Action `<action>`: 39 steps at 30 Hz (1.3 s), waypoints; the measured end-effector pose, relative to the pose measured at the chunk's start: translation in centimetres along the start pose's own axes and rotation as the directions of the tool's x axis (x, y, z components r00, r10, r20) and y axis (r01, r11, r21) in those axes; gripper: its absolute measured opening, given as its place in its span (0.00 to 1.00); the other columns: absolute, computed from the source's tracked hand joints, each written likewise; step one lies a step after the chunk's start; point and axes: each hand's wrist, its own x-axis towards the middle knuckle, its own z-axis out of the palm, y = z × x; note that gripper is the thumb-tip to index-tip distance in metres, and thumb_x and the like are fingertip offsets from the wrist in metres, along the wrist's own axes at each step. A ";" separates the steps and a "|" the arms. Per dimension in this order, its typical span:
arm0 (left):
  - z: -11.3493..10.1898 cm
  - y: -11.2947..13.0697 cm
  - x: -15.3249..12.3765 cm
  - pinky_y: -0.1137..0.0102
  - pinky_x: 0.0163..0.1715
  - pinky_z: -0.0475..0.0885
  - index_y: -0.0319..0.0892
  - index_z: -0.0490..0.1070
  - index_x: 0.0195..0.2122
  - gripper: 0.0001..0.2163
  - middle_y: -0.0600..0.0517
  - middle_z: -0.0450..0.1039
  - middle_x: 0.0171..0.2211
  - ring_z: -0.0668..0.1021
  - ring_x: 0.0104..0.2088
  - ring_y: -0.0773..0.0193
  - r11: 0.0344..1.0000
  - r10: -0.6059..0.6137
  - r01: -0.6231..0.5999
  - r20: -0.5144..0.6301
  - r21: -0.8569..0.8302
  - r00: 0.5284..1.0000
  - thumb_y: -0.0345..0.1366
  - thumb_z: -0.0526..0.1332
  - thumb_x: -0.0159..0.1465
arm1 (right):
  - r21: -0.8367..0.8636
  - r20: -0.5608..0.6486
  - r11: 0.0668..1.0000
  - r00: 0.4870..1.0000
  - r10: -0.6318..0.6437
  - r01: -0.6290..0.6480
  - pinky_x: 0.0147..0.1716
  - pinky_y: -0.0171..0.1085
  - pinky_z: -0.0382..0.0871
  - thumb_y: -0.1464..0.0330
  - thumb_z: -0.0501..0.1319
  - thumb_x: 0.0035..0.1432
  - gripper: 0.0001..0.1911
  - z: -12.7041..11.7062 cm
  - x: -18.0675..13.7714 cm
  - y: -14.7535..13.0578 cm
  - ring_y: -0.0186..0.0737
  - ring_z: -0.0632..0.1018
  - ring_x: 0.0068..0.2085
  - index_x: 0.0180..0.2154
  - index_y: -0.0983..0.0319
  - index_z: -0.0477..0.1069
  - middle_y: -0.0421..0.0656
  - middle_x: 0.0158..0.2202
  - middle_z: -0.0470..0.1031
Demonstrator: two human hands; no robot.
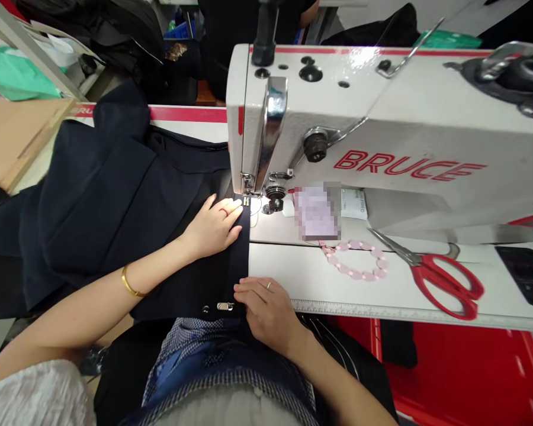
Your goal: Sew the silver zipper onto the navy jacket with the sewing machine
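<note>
Dark navy trousers (pixel 102 195) spread over the sewing machine bed, their waistband (pixel 238 260) running front to back under the machine head. My left hand (pixel 215 225) lies flat on the cloth, fingers extended, fingertips just beside the needle area. Near the front edge, my right hand (pixel 266 305) has its fingers together at the waistband's edge; its thumb is hidden. A metal hook (pixel 225 306) and a small dark button (pixel 205 309) show at the near end of the band. The white sewing machine (pixel 373 136) stands over the cloth; its needle tip cannot be made out.
Red-handled scissors (pixel 444 281) and a pink beaded loop (pixel 359 260) lie right of the cloth, by a blurred card (pixel 317 212). A ruler strip (pixel 382 312) follows the table's front edge. Below is a red bin (pixel 475 367). Another person (pixel 249 35) sits beyond the machine.
</note>
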 end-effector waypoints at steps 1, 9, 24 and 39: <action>0.0 -0.3 0.2 0.51 0.54 0.56 0.32 0.62 0.53 0.20 0.39 0.65 0.53 0.65 0.54 0.51 1.000 0.001 -0.001 0.002 -0.002 1.000 0.38 0.48 0.64 | -0.001 0.005 1.000 1.000 0.004 -0.004 0.43 0.39 0.67 0.80 0.50 0.53 0.12 -0.1 0.3 0.2 0.38 0.73 0.43 0.35 0.64 0.68 0.42 0.38 0.75; 0.5 -3.7 3.6 0.54 0.53 0.57 0.33 0.70 0.44 0.16 0.40 0.72 0.43 0.68 0.51 0.51 1.000 0.019 -0.019 0.005 0.010 1.000 0.36 0.48 0.64 | -0.013 0.088 1.000 0.996 0.011 -0.010 0.41 0.39 0.69 0.80 0.49 0.52 0.12 -1.2 3.7 2.5 0.40 0.74 0.42 0.34 0.66 0.70 0.46 0.37 0.75; -0.2 0.7 -4.1 0.54 0.57 0.54 0.33 0.59 0.55 0.18 0.43 0.60 0.57 0.60 0.58 0.55 0.979 -0.198 0.199 0.025 -0.043 0.980 0.32 0.45 0.65 | -0.261 0.089 0.964 0.996 -0.026 0.048 0.40 0.39 0.66 0.75 0.53 0.59 0.09 -1.3 3.1 2.1 0.40 0.73 0.41 0.40 0.66 0.69 0.46 0.42 0.74; -0.5 0.7 -2.6 0.52 0.55 0.56 0.36 0.61 0.53 0.18 0.43 0.61 0.55 0.61 0.57 0.52 0.994 -0.060 0.055 -0.055 -0.092 0.997 0.37 0.47 0.65 | -0.322 0.111 0.921 0.974 -0.195 0.221 0.35 0.38 0.67 0.77 0.54 0.58 0.07 -1.8 3.7 3.0 0.39 0.72 0.36 0.33 0.67 0.71 0.46 0.34 0.75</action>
